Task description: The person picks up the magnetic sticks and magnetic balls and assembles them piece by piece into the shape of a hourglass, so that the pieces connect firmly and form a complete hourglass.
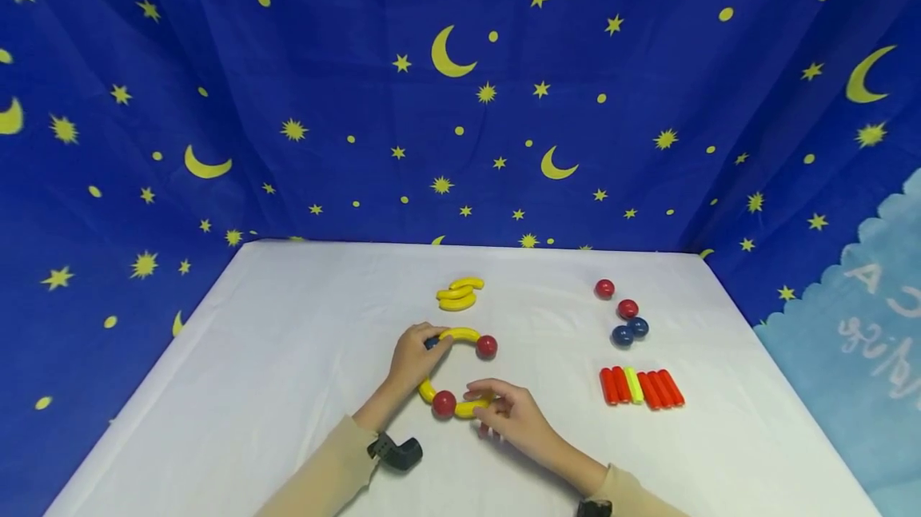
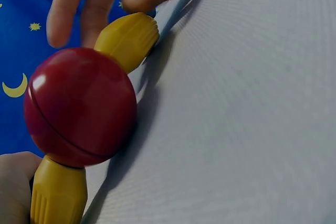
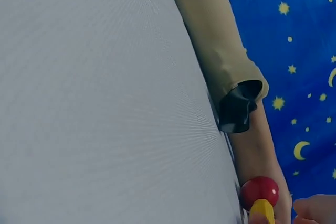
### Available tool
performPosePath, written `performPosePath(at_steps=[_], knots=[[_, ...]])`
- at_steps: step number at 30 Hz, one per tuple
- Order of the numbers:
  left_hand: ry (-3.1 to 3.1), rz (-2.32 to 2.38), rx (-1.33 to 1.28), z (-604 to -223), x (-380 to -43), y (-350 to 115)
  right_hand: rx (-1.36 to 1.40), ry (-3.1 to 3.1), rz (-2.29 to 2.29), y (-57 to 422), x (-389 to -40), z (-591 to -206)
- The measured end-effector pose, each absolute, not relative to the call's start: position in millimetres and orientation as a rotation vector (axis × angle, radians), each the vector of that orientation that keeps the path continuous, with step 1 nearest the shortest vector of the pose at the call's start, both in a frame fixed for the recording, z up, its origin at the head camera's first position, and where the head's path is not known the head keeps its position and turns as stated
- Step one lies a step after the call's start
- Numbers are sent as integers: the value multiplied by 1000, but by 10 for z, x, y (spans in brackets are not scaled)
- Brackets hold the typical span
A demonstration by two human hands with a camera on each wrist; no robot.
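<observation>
A curved chain of magnetic rods and balls lies on the table. My left hand [image 1: 415, 353] grips its far left part, thumb and finger around a dark blue ball [image 1: 432, 343], beside a yellow curved rod [image 1: 460, 334] ending in a red ball [image 1: 487, 347]. At the near side, a red ball [image 1: 444, 403] joins two yellow curved rods, plain in the left wrist view as a large red ball [image 2: 79, 106]. My right hand [image 1: 521, 421] pinches the outer end of the near yellow curved rod [image 1: 468, 408]. Another red ball [image 1: 484, 428] shows partly beneath its fingers.
Several loose yellow curved rods [image 1: 456, 304] lie beyond the chain. To the right are two red balls [image 1: 605, 288], two blue balls [image 1: 622, 336] and a row of straight red rods [image 1: 658, 390] with one yellow-green rod [image 1: 633, 385]. A starry blue cloth hangs behind.
</observation>
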State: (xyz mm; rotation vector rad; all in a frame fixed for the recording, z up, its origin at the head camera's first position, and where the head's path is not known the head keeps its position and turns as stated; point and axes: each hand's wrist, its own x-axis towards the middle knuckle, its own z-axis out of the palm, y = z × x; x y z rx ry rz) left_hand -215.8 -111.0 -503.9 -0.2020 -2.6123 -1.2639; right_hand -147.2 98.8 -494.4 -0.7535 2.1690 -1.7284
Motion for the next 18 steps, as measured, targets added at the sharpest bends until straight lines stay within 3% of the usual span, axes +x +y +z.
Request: performPosePath(at_steps=[7, 18], knots=[[-2622, -1256, -193, -5041, -2157, -1102, -819, 2246, -1661, 953, -1476, -4973], [-2649, -1239, -286, -5039, -2158, -1111, -1004, 2558, -1581, 938, -1496, -4663]])
